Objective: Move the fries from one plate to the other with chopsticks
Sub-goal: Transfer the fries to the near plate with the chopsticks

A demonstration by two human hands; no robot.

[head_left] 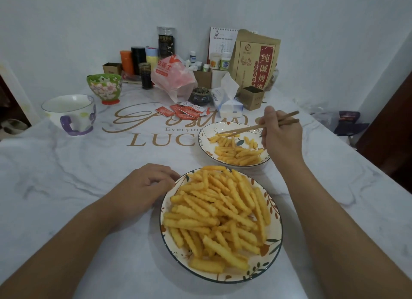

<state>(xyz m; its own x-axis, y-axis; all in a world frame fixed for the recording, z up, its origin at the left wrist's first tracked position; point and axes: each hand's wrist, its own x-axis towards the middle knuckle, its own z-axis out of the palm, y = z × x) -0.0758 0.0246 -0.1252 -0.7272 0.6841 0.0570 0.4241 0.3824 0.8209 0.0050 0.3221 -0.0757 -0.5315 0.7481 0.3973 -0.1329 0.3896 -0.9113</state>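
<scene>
A near plate (275, 229) with a leaf pattern is heaped with crinkle-cut fries (218, 212). Beyond it to the right, a far plate (204, 142) of the same pattern holds a smaller pile of fries (236, 152). My right hand (279, 135) grips a pair of wooden chopsticks (252, 127) over the far plate; their tips sit just above its fries at the plate's back left, and no fry shows between them. My left hand (145, 187) rests on the table with curled fingers touching the near plate's left rim.
A white mug with a purple handle (71, 115) and a green floral bowl (104, 87) stand at the left. Red sauce packets (185, 110), a tissue pack (227, 102), a plastic bag (174, 78), jars, boxes and a brown paper bag (254, 60) crowd the table's back.
</scene>
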